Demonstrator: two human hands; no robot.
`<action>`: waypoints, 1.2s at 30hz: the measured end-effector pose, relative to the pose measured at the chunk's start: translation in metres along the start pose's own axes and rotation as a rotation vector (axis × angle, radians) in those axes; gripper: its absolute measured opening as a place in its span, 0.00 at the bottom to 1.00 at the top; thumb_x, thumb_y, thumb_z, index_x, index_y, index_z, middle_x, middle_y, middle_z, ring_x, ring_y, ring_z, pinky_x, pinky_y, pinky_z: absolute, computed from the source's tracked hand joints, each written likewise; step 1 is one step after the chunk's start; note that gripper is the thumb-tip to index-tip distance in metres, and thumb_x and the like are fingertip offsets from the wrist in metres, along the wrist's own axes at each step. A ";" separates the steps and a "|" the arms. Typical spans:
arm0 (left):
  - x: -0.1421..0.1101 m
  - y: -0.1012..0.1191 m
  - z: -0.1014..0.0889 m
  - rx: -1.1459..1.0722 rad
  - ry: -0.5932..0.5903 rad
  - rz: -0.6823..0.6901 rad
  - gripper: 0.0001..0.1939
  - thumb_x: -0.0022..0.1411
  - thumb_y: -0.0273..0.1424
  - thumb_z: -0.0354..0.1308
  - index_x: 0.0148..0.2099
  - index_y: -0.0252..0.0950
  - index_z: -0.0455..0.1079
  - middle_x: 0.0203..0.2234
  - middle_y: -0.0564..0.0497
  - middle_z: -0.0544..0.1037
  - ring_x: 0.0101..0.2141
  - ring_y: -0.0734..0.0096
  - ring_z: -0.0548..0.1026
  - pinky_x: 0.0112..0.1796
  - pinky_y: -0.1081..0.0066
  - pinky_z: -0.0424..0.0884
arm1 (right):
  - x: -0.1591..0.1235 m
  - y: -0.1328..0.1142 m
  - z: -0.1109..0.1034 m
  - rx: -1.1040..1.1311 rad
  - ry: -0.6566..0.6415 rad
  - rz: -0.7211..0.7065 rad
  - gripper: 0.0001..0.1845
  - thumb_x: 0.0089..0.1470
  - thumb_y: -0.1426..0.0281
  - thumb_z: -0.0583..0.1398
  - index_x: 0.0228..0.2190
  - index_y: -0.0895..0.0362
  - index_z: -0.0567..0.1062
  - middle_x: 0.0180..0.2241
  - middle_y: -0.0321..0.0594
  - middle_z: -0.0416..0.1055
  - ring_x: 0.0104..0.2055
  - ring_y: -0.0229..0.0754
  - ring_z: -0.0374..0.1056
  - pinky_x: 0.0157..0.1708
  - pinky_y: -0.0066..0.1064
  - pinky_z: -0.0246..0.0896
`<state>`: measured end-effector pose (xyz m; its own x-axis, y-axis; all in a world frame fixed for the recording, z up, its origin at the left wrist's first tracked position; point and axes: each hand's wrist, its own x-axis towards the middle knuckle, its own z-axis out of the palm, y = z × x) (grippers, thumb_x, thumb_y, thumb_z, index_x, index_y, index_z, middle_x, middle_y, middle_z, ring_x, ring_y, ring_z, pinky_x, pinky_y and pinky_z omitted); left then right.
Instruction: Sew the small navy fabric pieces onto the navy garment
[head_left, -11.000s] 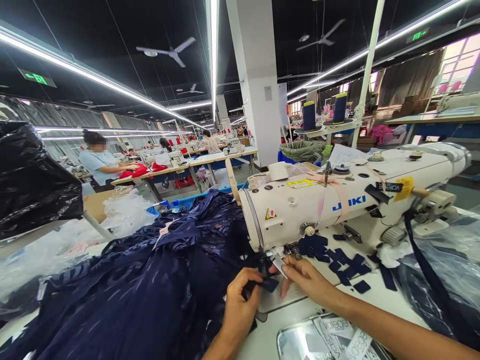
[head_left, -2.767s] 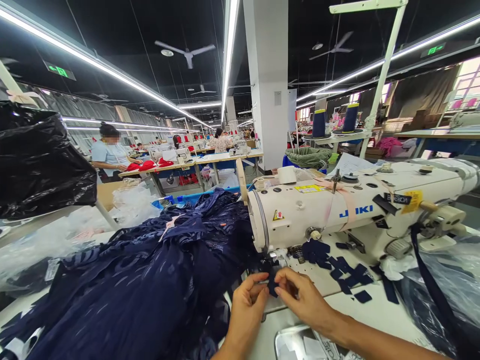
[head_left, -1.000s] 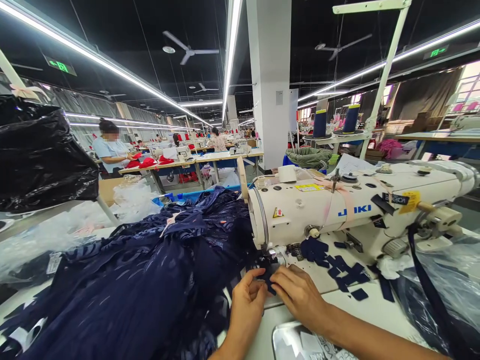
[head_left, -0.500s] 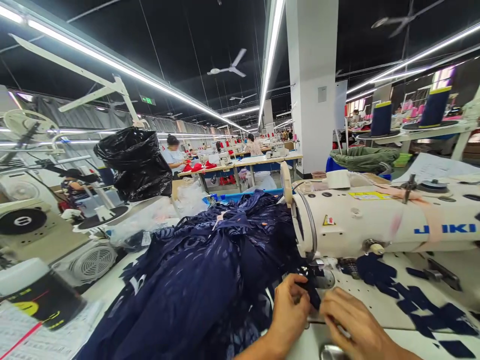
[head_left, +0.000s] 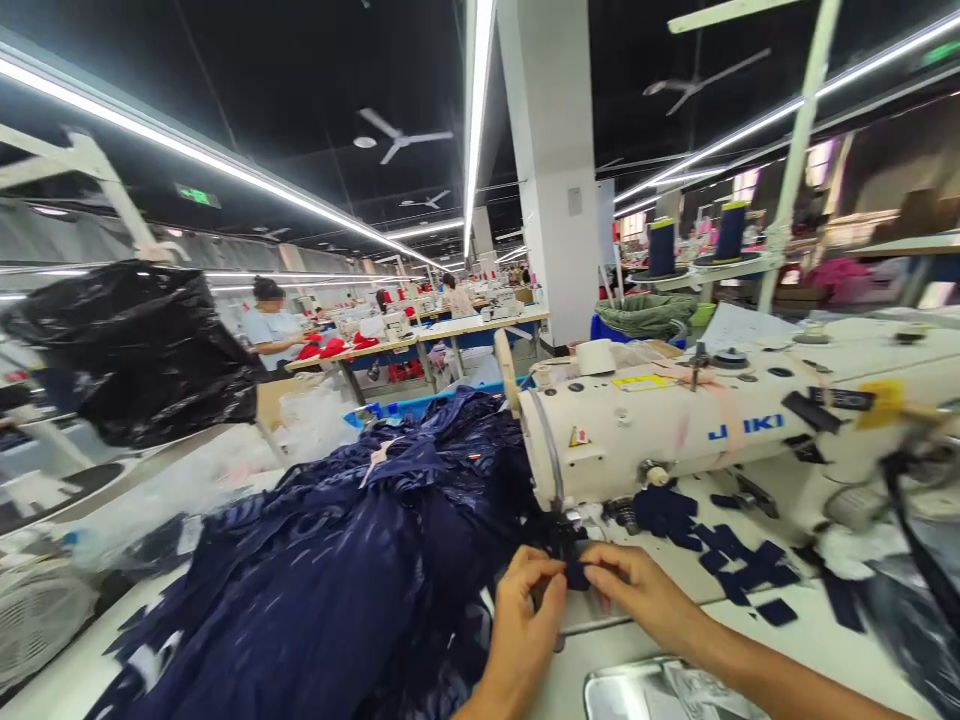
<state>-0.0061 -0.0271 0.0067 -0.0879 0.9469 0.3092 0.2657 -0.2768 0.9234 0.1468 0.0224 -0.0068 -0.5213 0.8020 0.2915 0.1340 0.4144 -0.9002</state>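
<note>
Using the sewing machine [head_left: 622, 435] as landmark; risks first, left to right.

Left of the machine: big navy garment heap [head_left: 322, 570], close up against the head end. My read: a loose fold could creep under the needle area [head_left: 570, 528] and get caught, because nothing visible holds the heap back. Its weight could also drag the work off line.

At the machine's head end: fingers sit just in front of the needle area. Nip risk if the machine runs with hands this close. The piece is small, so a slight uneven pull from either side would likely skew it.

Right, below the machine arm: loose navy patches [head_left: 739, 565] scattered on the bed and table. A forearm sweep could shift them. Metal tray [head_left: 591, 690] is in front of the machine, near the right forearm; same cause, could get bumped.

Grip, left to right: left hand [head_left: 526, 612] has thumb and fingertips together, seemingly pinching the left edge of the small navy piece [head_left: 577, 576]. The piece lies between the two hands, just in front of the machine's needle area. Right hand [head_left: 637, 590] pinches its right edge, thumb beneath. Can't tell whether the far edge is under the foot; too dark there.
</note>
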 end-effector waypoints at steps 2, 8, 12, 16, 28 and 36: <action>0.003 -0.002 -0.001 0.073 -0.040 0.071 0.11 0.55 0.35 0.53 0.29 0.35 0.72 0.31 0.48 0.70 0.25 0.73 0.67 0.26 0.74 0.64 | 0.004 0.000 0.000 0.131 0.001 0.064 0.17 0.50 0.58 0.53 0.20 0.57 0.66 0.15 0.32 0.60 0.20 0.36 0.59 0.24 0.28 0.55; 0.007 -0.009 0.000 0.179 -0.127 0.095 0.11 0.58 0.33 0.48 0.27 0.35 0.67 0.19 0.55 0.65 0.18 0.75 0.62 0.21 0.76 0.61 | 0.006 -0.003 0.003 0.334 0.032 0.173 0.11 0.44 0.62 0.56 0.21 0.57 0.66 0.14 0.29 0.59 0.18 0.33 0.56 0.24 0.27 0.52; 0.006 -0.006 0.002 0.306 -0.128 0.144 0.11 0.58 0.32 0.47 0.26 0.35 0.66 0.17 0.56 0.63 0.19 0.75 0.62 0.22 0.76 0.59 | 0.006 0.001 0.006 0.388 0.027 0.240 0.07 0.39 0.67 0.57 0.23 0.57 0.66 0.14 0.27 0.57 0.18 0.32 0.55 0.20 0.25 0.50; 0.005 -0.003 0.005 0.393 -0.101 0.223 0.11 0.58 0.30 0.46 0.25 0.36 0.64 0.17 0.55 0.65 0.19 0.74 0.63 0.22 0.76 0.58 | 0.005 0.001 0.007 0.419 0.010 0.272 0.08 0.38 0.67 0.57 0.23 0.57 0.65 0.14 0.26 0.55 0.18 0.31 0.53 0.19 0.24 0.47; 0.004 -0.001 0.006 0.500 -0.120 0.273 0.12 0.59 0.30 0.45 0.25 0.36 0.63 0.17 0.55 0.67 0.19 0.74 0.65 0.22 0.76 0.58 | 0.003 -0.005 0.006 0.505 -0.024 0.286 0.04 0.38 0.71 0.55 0.22 0.58 0.65 0.15 0.28 0.58 0.18 0.31 0.54 0.21 0.25 0.48; 0.002 0.001 0.006 0.591 -0.078 0.349 0.11 0.58 0.27 0.45 0.25 0.37 0.63 0.17 0.55 0.68 0.20 0.73 0.66 0.24 0.75 0.59 | 0.004 -0.003 0.007 0.487 -0.042 0.281 0.05 0.36 0.70 0.55 0.22 0.57 0.65 0.16 0.28 0.58 0.19 0.32 0.56 0.21 0.25 0.50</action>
<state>-0.0006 -0.0242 0.0069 0.1615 0.8335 0.5284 0.7466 -0.4533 0.4869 0.1383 0.0215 -0.0052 -0.5558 0.8312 0.0152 -0.1272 -0.0670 -0.9896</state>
